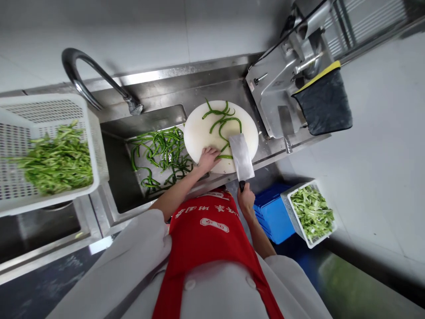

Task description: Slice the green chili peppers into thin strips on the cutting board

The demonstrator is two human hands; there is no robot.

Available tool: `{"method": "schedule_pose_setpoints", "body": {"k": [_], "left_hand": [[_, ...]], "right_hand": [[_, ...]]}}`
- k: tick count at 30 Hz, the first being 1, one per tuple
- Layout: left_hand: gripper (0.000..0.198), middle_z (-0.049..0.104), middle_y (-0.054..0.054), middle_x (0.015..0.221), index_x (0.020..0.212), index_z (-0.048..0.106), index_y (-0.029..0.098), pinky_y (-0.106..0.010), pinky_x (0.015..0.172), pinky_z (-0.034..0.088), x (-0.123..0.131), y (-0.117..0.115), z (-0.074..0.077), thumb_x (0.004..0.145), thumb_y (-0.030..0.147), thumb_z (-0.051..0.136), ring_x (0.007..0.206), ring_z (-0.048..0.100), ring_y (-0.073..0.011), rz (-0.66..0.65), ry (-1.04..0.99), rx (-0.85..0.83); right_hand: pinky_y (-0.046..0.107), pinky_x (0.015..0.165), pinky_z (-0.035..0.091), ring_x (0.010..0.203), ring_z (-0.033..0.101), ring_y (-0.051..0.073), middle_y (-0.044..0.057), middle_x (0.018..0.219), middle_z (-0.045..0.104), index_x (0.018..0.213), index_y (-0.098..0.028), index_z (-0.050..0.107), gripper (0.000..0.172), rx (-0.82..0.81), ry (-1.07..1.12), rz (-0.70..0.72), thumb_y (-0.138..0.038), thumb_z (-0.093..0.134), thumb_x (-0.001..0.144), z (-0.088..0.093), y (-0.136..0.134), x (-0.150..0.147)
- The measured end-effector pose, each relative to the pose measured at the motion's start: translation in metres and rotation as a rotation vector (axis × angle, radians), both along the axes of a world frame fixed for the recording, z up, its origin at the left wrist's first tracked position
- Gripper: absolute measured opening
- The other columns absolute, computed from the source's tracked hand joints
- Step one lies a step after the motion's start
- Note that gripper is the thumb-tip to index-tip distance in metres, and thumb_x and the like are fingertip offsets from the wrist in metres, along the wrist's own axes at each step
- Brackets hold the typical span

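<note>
A round white cutting board [202, 128] lies on the steel counter with a few long green peppers [223, 120] on it. My left hand [207, 158] rests at the board's near edge, fingers curled down on a green pepper [225, 156]. My right hand [246, 199] is wrapped round the dark handle of a cleaver [241, 156], whose broad blade lies over the board just right of my left hand.
A tray of several long green peppers [159, 153] sits in the sink left of the board, under a curved tap [96, 75]. A white basket of cut greens [56, 159] stands far left. A blue crate [274, 212], a small basket of greens [312, 212] and a slicing machine [285, 75] are on the right.
</note>
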State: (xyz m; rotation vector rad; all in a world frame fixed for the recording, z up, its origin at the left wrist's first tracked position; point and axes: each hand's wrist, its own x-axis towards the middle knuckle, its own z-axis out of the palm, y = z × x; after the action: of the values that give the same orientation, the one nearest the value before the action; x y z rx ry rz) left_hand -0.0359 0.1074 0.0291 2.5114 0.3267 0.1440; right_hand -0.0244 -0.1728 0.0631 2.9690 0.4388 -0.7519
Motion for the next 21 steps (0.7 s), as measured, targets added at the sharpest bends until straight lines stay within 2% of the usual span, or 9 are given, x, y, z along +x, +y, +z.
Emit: {"method": "schedule_pose_setpoints", "body": {"k": [4,6,10,13,18,21], "left_hand": [[0.038,0.066,-0.011,0.121,0.123,0.068,0.023,-0.047,0.105,0.032,-0.025,0.001,0.007,0.091,0.043,0.063,0.119,0.051,-0.0315,0.16,-0.025,-0.018],[0.037,0.065,-0.01,0.122,0.122,0.068,0.023,-0.045,0.105,0.035,-0.042,0.004,0.009,0.092,0.045,0.062,0.119,0.053,-0.0292,0.268,-0.051,-0.034],[0.037,0.065,-0.01,0.121,0.123,0.066,0.02,-0.039,0.104,0.042,-0.076,0.013,0.007,0.101,0.041,0.045,0.117,0.057,-0.023,0.621,-0.215,-0.072],[0.04,0.067,-0.011,0.114,0.121,0.065,0.018,-0.035,0.095,0.05,-0.102,0.017,-0.001,0.103,0.038,0.036,0.108,0.062,-0.02,0.818,-0.299,-0.118],[0.037,0.068,-0.01,0.106,0.116,0.067,0.017,-0.033,0.082,0.055,-0.142,0.017,-0.017,0.1,0.036,0.039,0.096,0.066,-0.0195,0.943,-0.279,-0.205],[0.036,0.068,-0.011,0.104,0.113,0.068,0.016,-0.034,0.081,0.054,-0.151,0.016,-0.02,0.098,0.034,0.04,0.094,0.065,-0.0206,0.984,-0.297,-0.244]], "right_hand": [[0.03,0.078,0.044,0.092,0.07,0.024,0.013,0.101,0.072,0.124,-0.015,0.047,0.025,-0.059,0.111,0.085,-0.023,0.038,0.102,0.0,0.011,0.001],[0.032,0.08,0.044,0.093,0.07,0.025,0.014,0.101,0.072,0.126,-0.015,0.046,0.026,-0.084,0.14,0.127,-0.02,0.039,0.101,0.003,0.01,0.004],[0.033,0.082,0.045,0.094,0.07,0.026,0.015,0.104,0.07,0.125,-0.016,0.045,0.025,-0.055,0.087,0.169,-0.029,0.039,0.104,0.009,0.009,0.002],[0.032,0.083,0.045,0.097,0.069,0.025,0.016,0.108,0.069,0.122,-0.017,0.047,0.022,-0.063,0.141,0.21,-0.024,0.036,0.105,0.008,0.015,-0.008],[0.034,0.085,0.044,0.098,0.068,0.025,0.016,0.108,0.068,0.126,-0.017,0.046,0.025,-0.098,0.154,0.283,-0.017,0.034,0.104,0.005,0.023,-0.016],[0.033,0.083,0.045,0.098,0.068,0.026,0.017,0.11,0.068,0.127,-0.016,0.046,0.027,-0.126,0.163,0.302,-0.018,0.032,0.104,0.006,0.025,-0.009]]}}
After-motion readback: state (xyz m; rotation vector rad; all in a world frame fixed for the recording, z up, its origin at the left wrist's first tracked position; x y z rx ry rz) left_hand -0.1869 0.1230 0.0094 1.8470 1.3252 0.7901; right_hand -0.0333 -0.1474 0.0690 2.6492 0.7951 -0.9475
